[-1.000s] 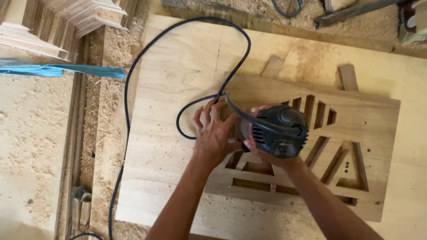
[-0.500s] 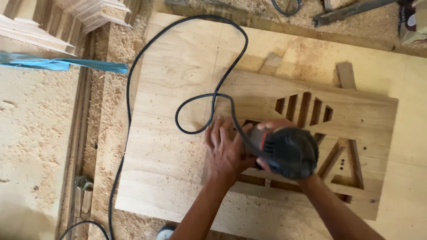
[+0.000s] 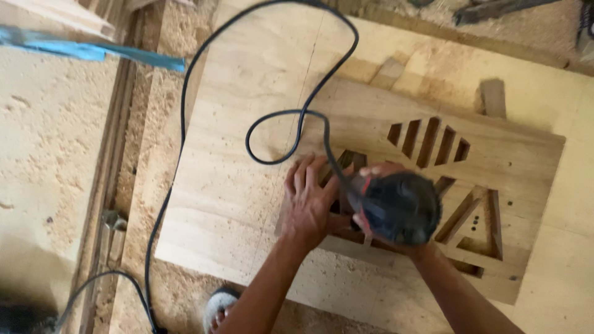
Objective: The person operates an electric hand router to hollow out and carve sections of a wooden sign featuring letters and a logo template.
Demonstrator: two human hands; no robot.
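No packages, labels, signs or screens appear anywhere in view (from twelve o'clock round to twelve).

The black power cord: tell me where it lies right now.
In the head view, the black power cord leaves the dark router at centre right, loops on the plywood sheet above the left hand, arcs up, then runs down the sheet's left edge.

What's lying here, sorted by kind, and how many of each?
Hands: 2, left hand on the panel, right hand on the tool
Dark power tool: 1
Black cord: 1
Cut-out wooden panel: 1
Plywood sheet: 1
Small wood blocks: 2
Blue strip: 1
Total: 9
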